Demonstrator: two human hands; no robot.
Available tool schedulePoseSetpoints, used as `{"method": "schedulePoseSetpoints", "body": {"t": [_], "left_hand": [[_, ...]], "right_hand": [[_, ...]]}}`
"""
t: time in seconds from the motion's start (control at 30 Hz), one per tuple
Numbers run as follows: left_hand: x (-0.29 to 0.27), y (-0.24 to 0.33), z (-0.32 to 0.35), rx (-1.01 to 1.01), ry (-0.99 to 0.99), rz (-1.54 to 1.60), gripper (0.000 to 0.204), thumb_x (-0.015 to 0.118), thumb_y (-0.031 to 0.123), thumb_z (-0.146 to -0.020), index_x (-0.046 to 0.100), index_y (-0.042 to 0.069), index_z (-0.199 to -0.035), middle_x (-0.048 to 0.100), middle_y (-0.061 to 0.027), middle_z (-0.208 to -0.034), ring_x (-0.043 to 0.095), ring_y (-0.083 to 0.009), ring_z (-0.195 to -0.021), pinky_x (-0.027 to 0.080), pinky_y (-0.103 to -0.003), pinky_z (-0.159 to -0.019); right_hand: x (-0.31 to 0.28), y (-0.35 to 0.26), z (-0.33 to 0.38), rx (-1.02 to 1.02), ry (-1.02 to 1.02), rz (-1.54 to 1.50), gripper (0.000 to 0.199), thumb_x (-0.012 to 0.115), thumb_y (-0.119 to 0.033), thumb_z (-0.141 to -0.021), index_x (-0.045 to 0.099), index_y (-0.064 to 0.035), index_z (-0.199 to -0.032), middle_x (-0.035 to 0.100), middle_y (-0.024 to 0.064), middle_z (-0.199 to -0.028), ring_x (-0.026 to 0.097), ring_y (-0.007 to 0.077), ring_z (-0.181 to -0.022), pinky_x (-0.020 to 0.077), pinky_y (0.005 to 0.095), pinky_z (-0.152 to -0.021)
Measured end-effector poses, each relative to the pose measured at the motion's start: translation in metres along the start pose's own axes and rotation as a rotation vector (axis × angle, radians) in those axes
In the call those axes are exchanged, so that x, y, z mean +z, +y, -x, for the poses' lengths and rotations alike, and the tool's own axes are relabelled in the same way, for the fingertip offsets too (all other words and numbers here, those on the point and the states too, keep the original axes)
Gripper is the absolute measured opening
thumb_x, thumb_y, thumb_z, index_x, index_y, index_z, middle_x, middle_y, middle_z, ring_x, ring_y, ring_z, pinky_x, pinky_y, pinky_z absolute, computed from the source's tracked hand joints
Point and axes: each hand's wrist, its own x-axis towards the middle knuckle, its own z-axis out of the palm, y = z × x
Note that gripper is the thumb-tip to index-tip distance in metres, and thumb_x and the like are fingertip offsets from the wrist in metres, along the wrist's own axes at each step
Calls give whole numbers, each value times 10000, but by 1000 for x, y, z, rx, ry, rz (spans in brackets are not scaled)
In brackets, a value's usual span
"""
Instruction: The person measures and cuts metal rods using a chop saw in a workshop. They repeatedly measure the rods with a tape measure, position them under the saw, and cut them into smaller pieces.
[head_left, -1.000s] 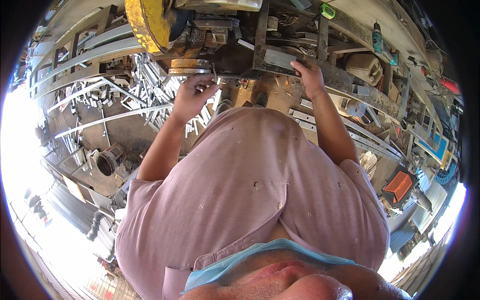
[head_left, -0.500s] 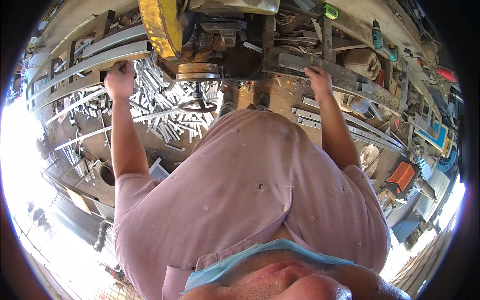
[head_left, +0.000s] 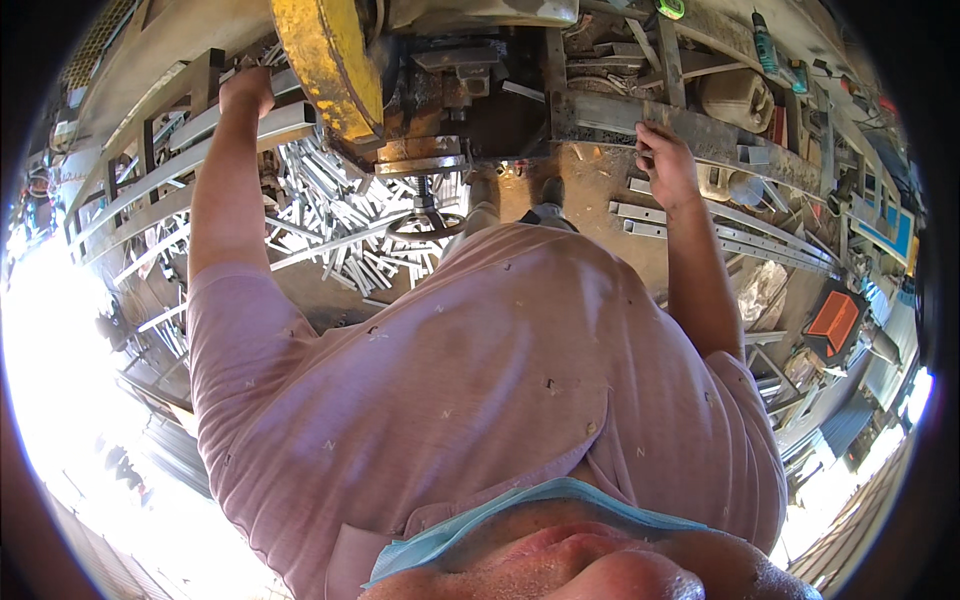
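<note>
We keep our right hand (head_left: 665,160) closed on the long steel bar (head_left: 640,118) lying just right of the yellow machine guard (head_left: 325,70). Left of the guard, our left hand (head_left: 245,90) grips a grey metal rail (head_left: 250,130). In our judgement, steadying the bar firmly matters most.

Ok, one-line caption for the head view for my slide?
Left hand on a metal channel, right hand on the rusty bar at the yellow-guarded saw.
</note>
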Motion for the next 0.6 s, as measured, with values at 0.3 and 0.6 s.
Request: {"method": "schedulePoseSetpoints", "body": {"t": [0.3,0.6], "left_hand": [[22,4,-10,213,115,-67,425,652,195,-904,698,151,-1325,705,-130,-1365,676,-317,-1268,571,-446,-1014],[26,26,1,136,143,207,533,596,536,-994,647,238,-1433,663,-86,-1447,629,-296,-1335,529,-436,-1079]], "right_hand": [[62,-21,6,70,-20,-220,116,748,-151,-987,711,-56,-932,601,8,-814,518,118,-701,417,277,-594],[164,-36,-40,41,-150,-223,127,774,-155,-975,720,-48,-931,549,-2,-760,466,120,-664,388,305,-588]]}}
